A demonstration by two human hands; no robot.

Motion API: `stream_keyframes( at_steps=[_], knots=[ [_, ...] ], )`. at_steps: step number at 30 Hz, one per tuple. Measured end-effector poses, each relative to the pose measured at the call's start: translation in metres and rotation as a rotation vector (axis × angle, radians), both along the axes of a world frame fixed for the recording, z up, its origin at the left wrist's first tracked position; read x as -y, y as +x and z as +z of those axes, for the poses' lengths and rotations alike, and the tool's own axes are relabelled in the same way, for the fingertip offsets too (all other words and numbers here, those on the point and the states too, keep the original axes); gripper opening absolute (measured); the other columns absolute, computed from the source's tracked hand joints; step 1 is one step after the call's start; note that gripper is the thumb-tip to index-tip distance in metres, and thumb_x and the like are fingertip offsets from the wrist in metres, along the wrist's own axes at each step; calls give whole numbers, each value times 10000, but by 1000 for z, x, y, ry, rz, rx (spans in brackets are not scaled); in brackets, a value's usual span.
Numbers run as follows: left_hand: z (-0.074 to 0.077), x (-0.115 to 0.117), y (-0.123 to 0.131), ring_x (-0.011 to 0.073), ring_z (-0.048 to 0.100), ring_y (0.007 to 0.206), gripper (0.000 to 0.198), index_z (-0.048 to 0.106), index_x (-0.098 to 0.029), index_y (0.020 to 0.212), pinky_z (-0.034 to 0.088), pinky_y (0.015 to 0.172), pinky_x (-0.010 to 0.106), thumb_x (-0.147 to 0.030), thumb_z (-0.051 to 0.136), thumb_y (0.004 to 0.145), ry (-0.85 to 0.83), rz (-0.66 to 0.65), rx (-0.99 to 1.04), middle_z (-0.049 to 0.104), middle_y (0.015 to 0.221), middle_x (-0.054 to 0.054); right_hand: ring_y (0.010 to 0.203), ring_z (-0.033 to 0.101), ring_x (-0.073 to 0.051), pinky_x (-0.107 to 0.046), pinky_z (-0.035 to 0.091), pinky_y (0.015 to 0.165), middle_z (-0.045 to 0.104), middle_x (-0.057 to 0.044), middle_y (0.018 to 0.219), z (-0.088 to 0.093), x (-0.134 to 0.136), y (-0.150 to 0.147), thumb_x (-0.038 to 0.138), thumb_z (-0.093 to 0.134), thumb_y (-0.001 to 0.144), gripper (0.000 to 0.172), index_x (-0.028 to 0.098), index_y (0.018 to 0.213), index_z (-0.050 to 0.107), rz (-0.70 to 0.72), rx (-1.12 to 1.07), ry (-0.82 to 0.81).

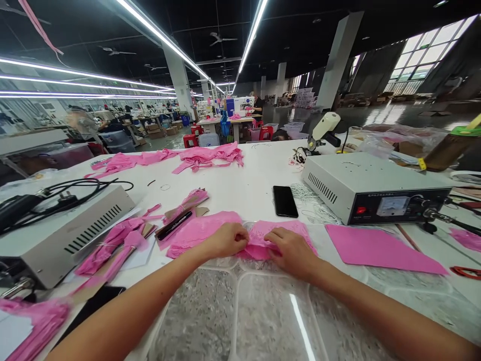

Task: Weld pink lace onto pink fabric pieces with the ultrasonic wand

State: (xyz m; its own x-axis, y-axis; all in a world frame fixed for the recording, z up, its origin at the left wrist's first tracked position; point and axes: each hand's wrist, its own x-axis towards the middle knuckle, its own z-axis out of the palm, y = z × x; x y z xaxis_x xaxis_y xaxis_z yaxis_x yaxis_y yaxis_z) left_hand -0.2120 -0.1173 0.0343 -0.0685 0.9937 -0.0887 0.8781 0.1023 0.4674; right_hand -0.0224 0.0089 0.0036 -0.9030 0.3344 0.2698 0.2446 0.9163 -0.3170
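Observation:
A pink lace fabric piece (210, 228) lies spread on the white table (240, 185) in front of me. My left hand (227, 240) is closed, pinching its near edge at the middle. My right hand (291, 250) is closed too, fingers curled on the same lace just to the right. The two hands nearly touch. A flat pink sheet (376, 248) lies to the right of my right hand. A clear plastic tray (270, 311) sits under my forearms.
A black phone (284, 201) lies beyond the lace. Grey metal machine boxes stand at right (372, 188) and at left (71, 228). Pink ribbon bundles (120, 240) and a black pen (175, 224) lie at left; pink garments (205, 155) lie farther back. Red scissors (466, 272) sit far right.

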Motion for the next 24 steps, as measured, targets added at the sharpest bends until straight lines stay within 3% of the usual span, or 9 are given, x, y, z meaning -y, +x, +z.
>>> stream_keyframes(
  at_steps=[4, 11, 17, 24],
  knots=[
    [-3, 6, -2, 203, 636, 995, 262, 615, -158, 1152, 547, 865, 406, -343, 597, 968, 104, 51, -2, 629, 1158, 80, 884, 638, -233, -326, 493, 719, 696, -112, 967, -10, -21, 20, 18, 505, 736, 293, 173, 912, 680, -108, 3, 41],
    [-12, 6, 0, 200, 643, 971, 276, 610, -151, 1161, 556, 838, 395, -346, 604, 965, 162, 166, 106, 631, 1146, 77, 861, 680, -200, -323, 538, 715, 721, -71, 1039, -10, -47, 54, 156, 455, 856, 314, 222, 1028, 710, -169, -74, -13],
    [-14, 7, 14, 211, 640, 991, 291, 605, -148, 1173, 554, 846, 404, -347, 607, 962, 75, 342, 283, 625, 1162, 79, 854, 701, -210, -337, 550, 745, 738, -74, 1028, -9, -52, 49, 188, 462, 851, 326, 218, 1022, 738, -184, -114, -98],
    [-21, 12, 31, 171, 656, 876, 289, 594, -141, 1172, 575, 748, 344, -353, 590, 975, -101, 563, 664, 640, 1085, 70, 897, 708, -237, -354, 543, 803, 759, -79, 995, -14, -51, 49, 167, 491, 810, 322, 203, 973, 767, -158, -105, -169]
  ],
)
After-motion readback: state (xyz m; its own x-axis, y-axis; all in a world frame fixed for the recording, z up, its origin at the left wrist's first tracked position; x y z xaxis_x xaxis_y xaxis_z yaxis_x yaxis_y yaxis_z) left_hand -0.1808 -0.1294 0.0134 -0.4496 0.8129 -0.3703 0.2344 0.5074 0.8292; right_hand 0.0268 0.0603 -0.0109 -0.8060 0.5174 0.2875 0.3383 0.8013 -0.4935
